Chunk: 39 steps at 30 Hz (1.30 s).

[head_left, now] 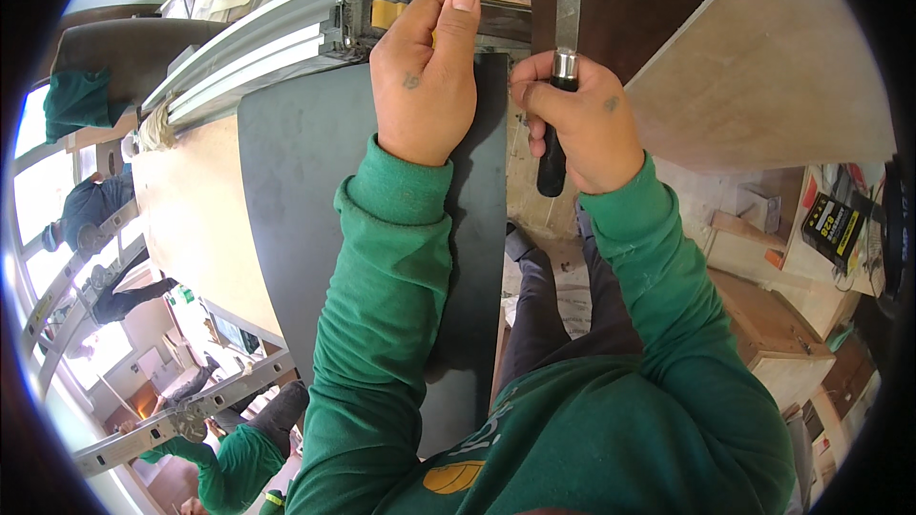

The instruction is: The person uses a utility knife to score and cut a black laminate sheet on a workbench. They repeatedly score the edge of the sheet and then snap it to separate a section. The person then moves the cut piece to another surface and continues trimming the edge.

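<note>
1. The right hand (596, 124) is wrapped around the black handle (551, 167) of a flat metal file (569, 14), with its thumb across the front of the grip.
2. The file stands just beyond the right edge of the dark grey panel (305, 153), its blade pointing away from the person and running out at the top of the view.
3. The left hand (425, 86) is over the far end of that panel, thumb laid straight and fingers curled under. I cannot tell whether they hold anything or touch the panel.
4. Just past the left hand are the dark bracket end of an aluminium rail (253, 67) and a yellow part (385, 11), leaving little room on that side.
5. The panel lies over a pale wooden tabletop (186, 210); its left edge bows outward in this view, and its right edge runs nearly straight toward the person.
6. Between the panel's right edge and the right forearm, a gap shows the person's legs (530, 315) and the floor (572, 272).
7. A large pale wooden board (763, 67) bounds the right hand's space on the right.
8. Well apart at lower left, a co-worker in green (243, 463) is near a metal ladder (124, 443).
</note>
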Motion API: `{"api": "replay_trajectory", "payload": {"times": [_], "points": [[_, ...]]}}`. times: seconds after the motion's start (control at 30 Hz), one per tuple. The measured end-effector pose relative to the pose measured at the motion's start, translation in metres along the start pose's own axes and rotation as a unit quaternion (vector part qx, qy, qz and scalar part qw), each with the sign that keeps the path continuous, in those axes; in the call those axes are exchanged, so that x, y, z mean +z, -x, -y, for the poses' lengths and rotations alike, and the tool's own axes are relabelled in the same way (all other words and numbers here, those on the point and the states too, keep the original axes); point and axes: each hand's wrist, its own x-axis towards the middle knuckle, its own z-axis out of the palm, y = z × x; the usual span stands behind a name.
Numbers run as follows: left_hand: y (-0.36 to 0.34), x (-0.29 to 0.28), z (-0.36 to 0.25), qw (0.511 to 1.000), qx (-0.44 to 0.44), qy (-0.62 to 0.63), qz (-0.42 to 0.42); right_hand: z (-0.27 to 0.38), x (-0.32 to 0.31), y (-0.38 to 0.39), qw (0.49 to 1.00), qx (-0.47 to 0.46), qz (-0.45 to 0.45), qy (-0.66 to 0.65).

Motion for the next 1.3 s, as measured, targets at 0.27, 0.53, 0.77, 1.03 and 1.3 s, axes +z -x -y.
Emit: {"api": "replay_trajectory", "payload": {"times": [0.27,0.53,0.77,1.03,1.3], "points": [[0.000,0.000,-0.001,1.000,-0.001,-0.005,-0.001,-0.004,-0.003,-0.006,0.996,0.032,0.031,-0.079],[0.000,0.000,-0.001,1.000,0.008,-0.014,-0.006,-0.004,-0.005,-0.008,0.996,0.031,0.039,-0.070],[0.000,0.000,0.000,1.000,0.006,-0.014,-0.003,-0.001,-0.001,-0.005,0.999,0.016,0.002,-0.043],[0.000,0.001,0.000,1.000,-0.004,-0.002,-0.002,0.000,-0.002,-0.007,0.996,0.016,0.038,-0.080],[0.000,0.001,0.000,1.000,0.001,-0.003,-0.004,-0.030,-0.035,0.002,0.990,-0.053,-0.043,0.127]]}}
